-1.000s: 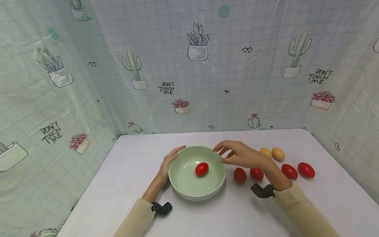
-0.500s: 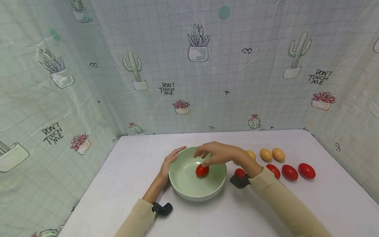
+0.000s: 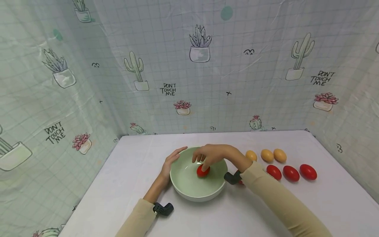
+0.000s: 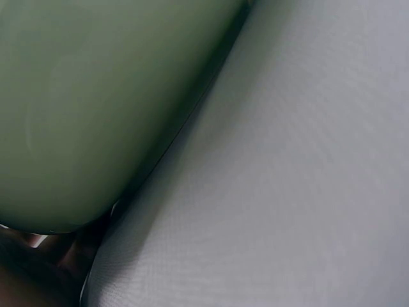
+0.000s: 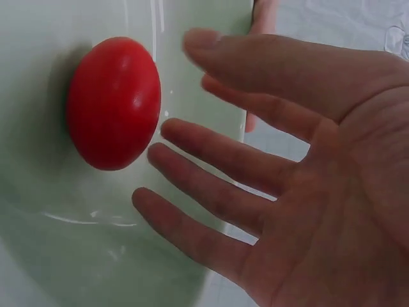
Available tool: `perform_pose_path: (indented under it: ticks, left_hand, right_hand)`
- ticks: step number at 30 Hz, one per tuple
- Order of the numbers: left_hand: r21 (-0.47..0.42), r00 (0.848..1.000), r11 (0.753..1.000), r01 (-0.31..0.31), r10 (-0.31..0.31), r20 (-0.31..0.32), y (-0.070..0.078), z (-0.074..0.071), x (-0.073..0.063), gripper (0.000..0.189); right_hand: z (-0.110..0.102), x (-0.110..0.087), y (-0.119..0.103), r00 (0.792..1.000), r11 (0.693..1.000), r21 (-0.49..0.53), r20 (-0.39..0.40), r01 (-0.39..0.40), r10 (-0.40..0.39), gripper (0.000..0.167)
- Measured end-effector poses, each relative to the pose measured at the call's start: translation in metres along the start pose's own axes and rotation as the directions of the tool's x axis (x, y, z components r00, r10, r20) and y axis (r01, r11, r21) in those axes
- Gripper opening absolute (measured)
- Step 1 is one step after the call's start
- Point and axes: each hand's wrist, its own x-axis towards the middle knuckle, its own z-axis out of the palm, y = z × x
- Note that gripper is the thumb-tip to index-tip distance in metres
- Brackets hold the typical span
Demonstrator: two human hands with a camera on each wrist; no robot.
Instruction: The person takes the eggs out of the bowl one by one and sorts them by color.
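Note:
A pale green bowl [image 3: 189, 187] stands on the white table with one smooth red egg [image 5: 114, 102] lying inside it. My left hand [image 3: 169, 163] rests along the bowl's left outer side, its fingers extended up by the rim. In the left wrist view the bowl's wall [image 4: 96, 109] covers most of that hand. Over the bowl, my right hand [image 3: 211, 153] reaches down with thumb and fingers spread. The right wrist view has its fingertips close beside the egg, with a gap between them.
Right of the bowl, several red eggs [image 3: 291, 173] lie in a row on the table [image 3: 237, 214], one mostly hidden by the right wrist. Behind them are yellow eggs [image 3: 267, 155]. A cactus-print cloth [image 3: 231, 72] hangs around the table's back and sides.
My right hand has moved left from beside the bowl's right rim to over the bowl, then lowered toward the red egg. The left hand and the bowl have stayed in place.

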Motion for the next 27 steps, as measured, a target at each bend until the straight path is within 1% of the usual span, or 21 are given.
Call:
perform_pose_path:
  ticks: [5,10,14,21,27]
  left_hand:
    - [0.007,1.000,1.000,-0.005,0.005,-0.002,0.000,-0.001,0.000,0.051]
    - [-0.009,1.000,1.000,0.004,-0.004,-0.006,0.000,-0.001,0.000,0.051]
    - [-0.015,1.000,1.000,0.003,-0.003,-0.006,0.001,0.000,-0.001,0.051]
    - [0.003,1.000,1.000,0.005,-0.005,0.000,0.002,-0.001,-0.002,0.051]
    - [0.004,1.000,1.000,0.001,-0.001,-0.005,0.000,-0.001,-0.001,0.051]
  right_hand:
    - [-0.001,0.005,-0.002,0.999,0.999,-0.022,0.034,-0.034,0.035,0.043]
    - [-0.001,0.010,-0.001,0.995,0.997,-0.042,0.078,-0.063,0.066,0.043]
    - [0.000,0.013,-0.001,0.990,0.996,-0.040,0.109,-0.080,0.084,0.043]
    - [0.002,0.017,-0.004,0.984,0.992,-0.060,0.136,-0.109,0.117,0.043]
    - [0.004,0.020,-0.004,0.974,0.985,-0.076,0.153,-0.156,0.166,0.041]
